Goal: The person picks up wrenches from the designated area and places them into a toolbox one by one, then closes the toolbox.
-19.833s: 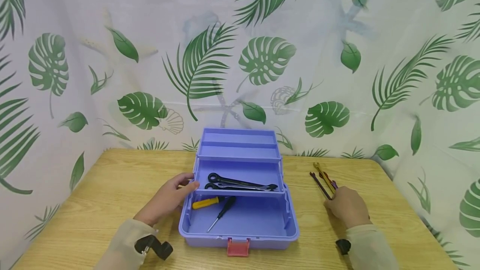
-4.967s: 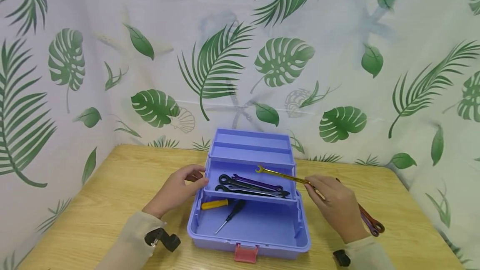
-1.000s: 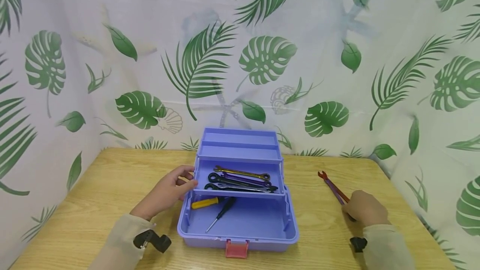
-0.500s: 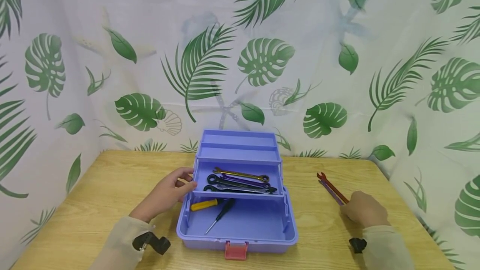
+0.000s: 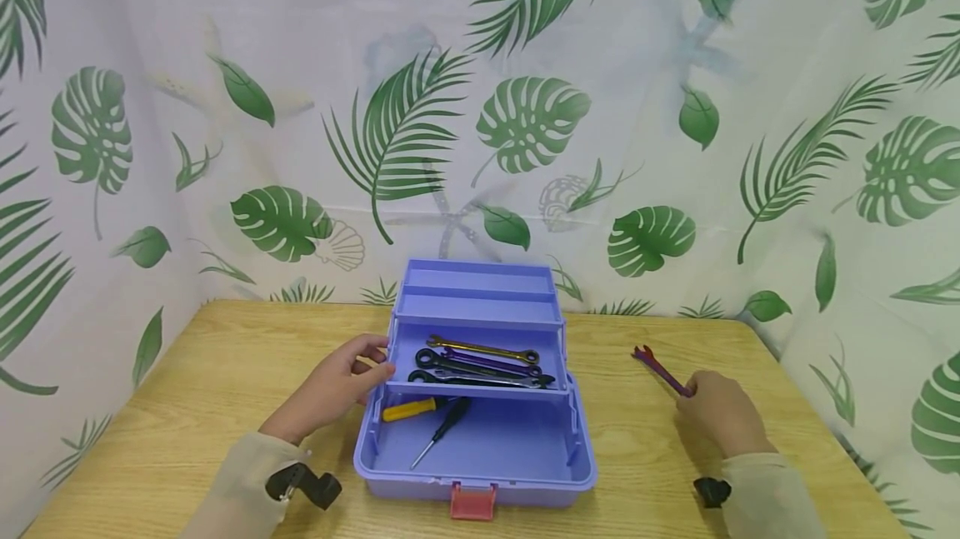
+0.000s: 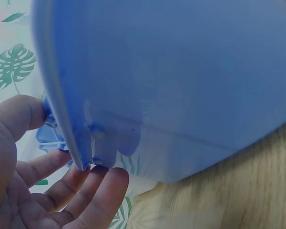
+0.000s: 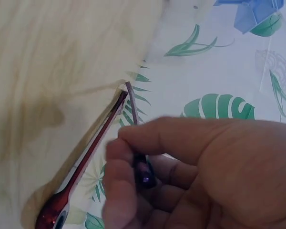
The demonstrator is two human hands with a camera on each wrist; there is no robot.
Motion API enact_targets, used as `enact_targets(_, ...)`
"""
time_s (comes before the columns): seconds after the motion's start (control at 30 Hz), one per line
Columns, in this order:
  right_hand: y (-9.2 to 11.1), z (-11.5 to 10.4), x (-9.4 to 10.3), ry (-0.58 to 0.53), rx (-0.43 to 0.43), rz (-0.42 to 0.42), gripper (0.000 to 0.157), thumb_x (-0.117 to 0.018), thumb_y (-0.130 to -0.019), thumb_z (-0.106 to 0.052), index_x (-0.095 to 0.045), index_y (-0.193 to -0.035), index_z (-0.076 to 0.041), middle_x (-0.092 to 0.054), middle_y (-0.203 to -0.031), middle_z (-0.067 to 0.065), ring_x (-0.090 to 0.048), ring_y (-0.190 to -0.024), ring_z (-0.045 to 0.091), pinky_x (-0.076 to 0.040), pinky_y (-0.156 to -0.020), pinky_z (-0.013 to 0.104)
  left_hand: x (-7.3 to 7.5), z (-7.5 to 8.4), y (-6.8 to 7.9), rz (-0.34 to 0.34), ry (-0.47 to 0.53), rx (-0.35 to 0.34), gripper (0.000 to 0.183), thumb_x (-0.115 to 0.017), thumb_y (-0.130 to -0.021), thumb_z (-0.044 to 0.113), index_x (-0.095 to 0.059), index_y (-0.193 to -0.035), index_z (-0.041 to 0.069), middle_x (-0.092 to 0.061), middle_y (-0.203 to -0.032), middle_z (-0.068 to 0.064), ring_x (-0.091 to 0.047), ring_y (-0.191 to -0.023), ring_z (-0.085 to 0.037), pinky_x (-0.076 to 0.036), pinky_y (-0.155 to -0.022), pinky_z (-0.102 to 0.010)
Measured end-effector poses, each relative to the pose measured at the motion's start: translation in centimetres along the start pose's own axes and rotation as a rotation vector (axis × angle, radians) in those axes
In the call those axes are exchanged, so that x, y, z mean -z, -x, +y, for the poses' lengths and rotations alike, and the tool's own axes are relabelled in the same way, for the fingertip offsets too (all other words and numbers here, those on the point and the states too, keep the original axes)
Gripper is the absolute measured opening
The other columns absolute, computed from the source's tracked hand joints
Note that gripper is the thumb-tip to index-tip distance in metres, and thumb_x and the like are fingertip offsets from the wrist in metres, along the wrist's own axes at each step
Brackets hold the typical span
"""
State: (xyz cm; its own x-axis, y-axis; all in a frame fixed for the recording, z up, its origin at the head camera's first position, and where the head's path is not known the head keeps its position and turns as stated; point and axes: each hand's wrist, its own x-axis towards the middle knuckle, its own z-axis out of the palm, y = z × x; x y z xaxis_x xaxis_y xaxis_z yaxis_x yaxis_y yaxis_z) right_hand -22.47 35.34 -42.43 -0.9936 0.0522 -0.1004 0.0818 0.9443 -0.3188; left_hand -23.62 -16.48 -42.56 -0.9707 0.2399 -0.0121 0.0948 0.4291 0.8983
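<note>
My right hand (image 5: 723, 411) pinches a purple wrench (image 5: 669, 376) at the right of the table; in the right wrist view its shank (image 7: 132, 104) rises between thumb and fingers. A red wrench (image 7: 78, 169) lies close beside it on the table, its far end (image 5: 647, 351) showing in the head view. My left hand (image 5: 330, 389) grips the left edge of the open blue-violet toolbox (image 5: 480, 489), thumb and fingers on either side. Its middle tray holds a gold wrench (image 5: 483, 348), another purple wrench (image 5: 491, 361) and several black and silver wrenches (image 5: 480, 372).
In the toolbox's bottom lie a yellow-handled tool (image 5: 408, 410) and a black-handled screwdriver (image 5: 442, 431). A pink latch (image 5: 473, 502) hangs at the front. The wooden table (image 5: 225, 372) ends at a leaf-patterned cloth (image 5: 525, 39) behind.
Since 5 s ago the gold wrench has gone from my right hand into the tray. In the last second my right hand has taken the purple wrench beside the red one. The left hand stays put.
</note>
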Motion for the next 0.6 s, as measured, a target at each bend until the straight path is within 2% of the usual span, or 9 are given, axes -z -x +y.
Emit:
enact_targets(0.17, -0.05, -0.44, -0.05, 0.008, -0.001, 0.016, 0.021, -0.062, -0.098, -0.009, -0.067, -0.093, 0.010, -0.069, -0.085, 0.020, -0.061, -0.071, 0.027, -0.054, -0.065, 0.048, -0.01, -0.04, 0.03, 0.003, 0.000, -0.002, 0.045, -0.067, -0.102, 0.028, -0.057, -0.141, 0.008, -0.061, -0.121, -0.012, -0.064, -0.099, -0.023, -0.062, -0.072, -0.036)
enact_targets(0.6, 0.07, -0.58, -0.42, 0.036, -0.033, 0.039, 0.017, -0.065, -0.093, -0.011, -0.071, -0.089, 0.004, -0.070, -0.084, 0.018, -0.063, -0.071, 0.028, -0.053, -0.061, 0.048, -0.14, -0.04, 0.03, 0.014, 0.002, -0.002, 0.044, -0.067, -0.102, 0.026, -0.057, -0.140, 0.006, -0.061, -0.120, -0.013, -0.064, -0.097, -0.022, -0.061, -0.069, -0.035)
